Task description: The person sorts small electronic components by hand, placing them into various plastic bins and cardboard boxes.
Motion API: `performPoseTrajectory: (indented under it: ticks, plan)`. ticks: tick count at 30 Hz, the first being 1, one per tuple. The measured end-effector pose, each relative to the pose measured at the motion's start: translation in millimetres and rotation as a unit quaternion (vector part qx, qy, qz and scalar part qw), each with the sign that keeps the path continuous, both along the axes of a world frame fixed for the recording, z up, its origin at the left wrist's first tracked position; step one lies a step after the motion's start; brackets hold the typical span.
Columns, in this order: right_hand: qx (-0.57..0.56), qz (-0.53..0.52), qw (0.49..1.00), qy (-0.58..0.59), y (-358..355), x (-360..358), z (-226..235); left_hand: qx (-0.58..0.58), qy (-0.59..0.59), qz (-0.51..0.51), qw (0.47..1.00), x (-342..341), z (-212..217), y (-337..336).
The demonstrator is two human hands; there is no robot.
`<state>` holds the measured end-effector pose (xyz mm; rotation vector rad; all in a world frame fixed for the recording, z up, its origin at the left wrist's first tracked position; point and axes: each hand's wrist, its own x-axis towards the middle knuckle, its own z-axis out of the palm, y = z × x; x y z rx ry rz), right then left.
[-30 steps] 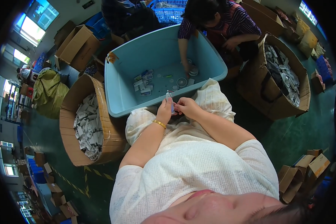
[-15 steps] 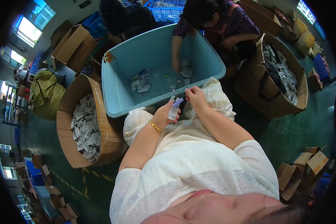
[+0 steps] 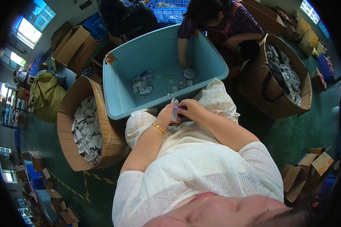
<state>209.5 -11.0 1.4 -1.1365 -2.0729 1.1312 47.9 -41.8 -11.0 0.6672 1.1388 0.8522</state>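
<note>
Above my lap, just at the near rim of the blue tub [image 3: 147,105], my left hand [image 3: 165,116] is closed round a small white and purple plastic device [image 3: 174,113]. A thin dark strand with a pale tip sticks up from the device's top toward the tub. My right hand [image 3: 192,109] is closed in against the device from the right, its fingers pinching at the purple part. My fingers hide much of the piece. In the tub lie a pile of small white plastic parts [image 3: 143,84], round fan-like grilles [image 3: 182,82] and a small green piece [image 3: 167,77].
A carton of grey-white plastic parts [image 3: 107,132] stands at my left, another filled carton [image 3: 288,100] at the right. Across the tub a co-worker [image 3: 231,20] reaches an arm into it. Blue baskets [image 3: 170,15] stand behind; cardboard boxes [image 3: 307,170] lie at the lower right.
My right hand has come down and left, from above the device to against it. The device has turned more upright. The co-worker's hand has drawn back from the round grilles.
</note>
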Motion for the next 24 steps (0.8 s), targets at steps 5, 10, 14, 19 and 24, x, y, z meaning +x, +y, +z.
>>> performPoseTrajectory:
  ticks: [5,10,14,19,24]
  plan:
    - [-0.007,-0.045,0.999,-0.024,2.1,-3.1,5.4,0.084,0.094,0.029,0.992,2.7,-15.7,7.9]
    - [-0.083,-0.069,0.994,-0.002,1.1,1.3,1.7,0.137,0.171,0.024,0.975,14.8,-5.7,0.6]
    - [-0.219,-0.055,0.973,0.039,6.6,8.7,1.4,0.211,0.207,0.008,0.955,18.7,1.4,-3.8]
    - [-0.333,-0.033,0.939,0.077,9.7,21.8,10.9,0.285,0.295,-0.039,0.911,15.5,11.5,-9.9]
    - [-0.44,-0.002,0.89,0.119,6.4,39.2,36.2,0.46,0.367,-0.058,0.806,13.0,25.9,-22.7]
